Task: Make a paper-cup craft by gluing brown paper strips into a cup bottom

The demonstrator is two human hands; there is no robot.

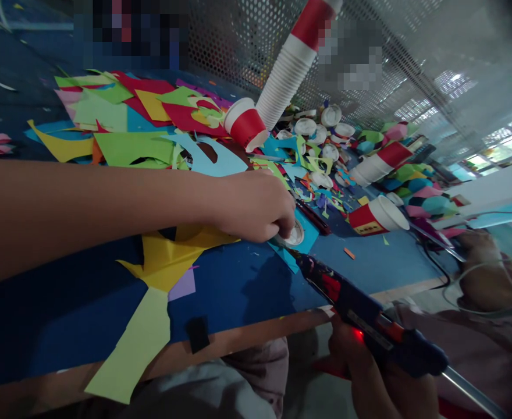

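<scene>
My left hand (258, 203) is closed, its bent fingertips at the edge of a small round white disc (297, 233) with a raised rim. The disc lies on a piece of blue paper (310, 230) on the table; my hand covers part of both. My right hand (354, 349) is wrapped round a dark blue glue gun (365, 311) at the table's front edge. The gun's nozzle points left and touches or nearly touches the blue paper beside my left fingertips. A red light glows on the gun, and a clear glue stick (472, 387) sticks out of its back.
Coloured paper scraps (134, 148) spread across the blue table (234, 297). A dark red pen (312, 216) lies beyond the disc. Red-and-white paper cups (376, 215) and a tall cup stack (288, 64) stand behind. Another person's hand (485, 270) is at the right.
</scene>
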